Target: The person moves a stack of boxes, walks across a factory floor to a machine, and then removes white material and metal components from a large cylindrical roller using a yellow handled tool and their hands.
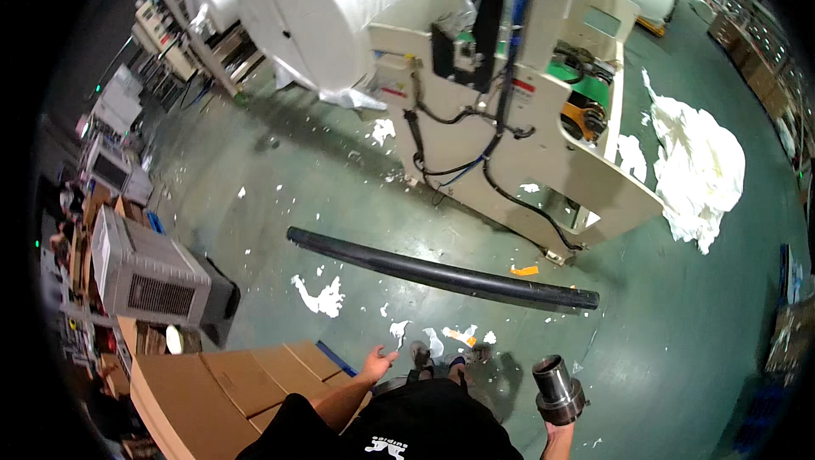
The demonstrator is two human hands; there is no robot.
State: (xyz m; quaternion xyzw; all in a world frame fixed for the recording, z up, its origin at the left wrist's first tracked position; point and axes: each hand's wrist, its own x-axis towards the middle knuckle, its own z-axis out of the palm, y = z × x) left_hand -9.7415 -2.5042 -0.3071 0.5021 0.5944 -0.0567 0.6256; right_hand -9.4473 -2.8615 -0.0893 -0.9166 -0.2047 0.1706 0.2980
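Note:
My right hand (558, 441) is at the lower right, its fingers around the underside of a metal flanged sleeve (560, 396). The sleeve is a hollow, dark, shiny cylinder on a wider collar, and its open end points up. My left hand (378, 364) is raised beside the cardboard with its fingers apart and nothing in it. Ahead of my feet a long black tube (441, 273) lies crosswise on the green floor. Beyond the tube stands a beige machine frame (458, 150) with black cables down its side.
A huge white paper roll (297, 27) is at the back left. Crumpled white paper (696, 171) lies in a heap at the right. Cardboard (221, 392) borders my left side, near a grey air cooler (153, 277). Paper scraps (321, 296) litter the floor.

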